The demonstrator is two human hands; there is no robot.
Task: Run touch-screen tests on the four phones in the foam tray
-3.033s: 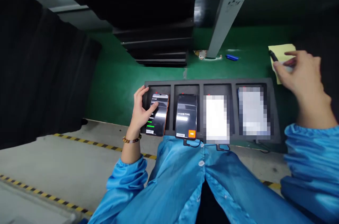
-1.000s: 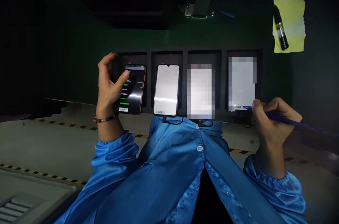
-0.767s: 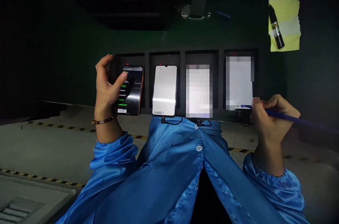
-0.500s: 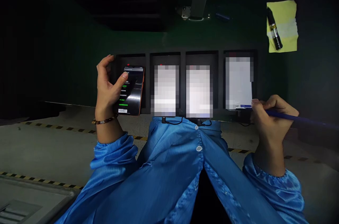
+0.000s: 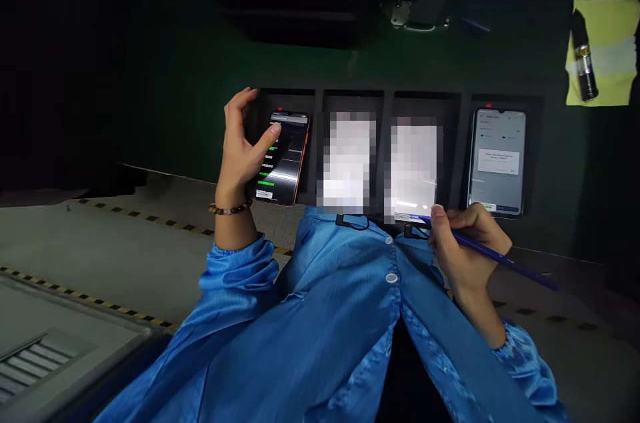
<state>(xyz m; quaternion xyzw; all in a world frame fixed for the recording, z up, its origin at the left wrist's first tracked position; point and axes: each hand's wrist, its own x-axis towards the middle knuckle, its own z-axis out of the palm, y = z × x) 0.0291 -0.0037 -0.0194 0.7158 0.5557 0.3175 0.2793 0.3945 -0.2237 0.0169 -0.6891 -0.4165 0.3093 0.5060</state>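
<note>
A black tray [image 5: 385,99] with four slots holds several lit phones side by side. My left hand [image 5: 240,149] is curled round the leftmost phone [image 5: 283,157], which has an orange edge and a dark screen with green lines; the thumb rests near the screen's top. My right hand [image 5: 467,246] pinches a blue pen [image 5: 505,259], and its tip touches the bottom edge of the third phone [image 5: 414,169]. The second phone [image 5: 349,163] glows white. The fourth phone [image 5: 497,161] shows a dimmed screen with a pop-up box.
A yellow note [image 5: 607,53] with a dark marker [image 5: 584,56] lying on it sits on the green bench at the far right. A grey post foot [image 5: 417,16] stands behind the tray. Black cables [image 5: 353,221] hang from the phones. Floor with striped tape lies at left.
My right hand moved the pen from the fourth phone's bottom edge to the third phone's. The fourth screen went from white to dimmed with a pop-up. The view shifted left.
</note>
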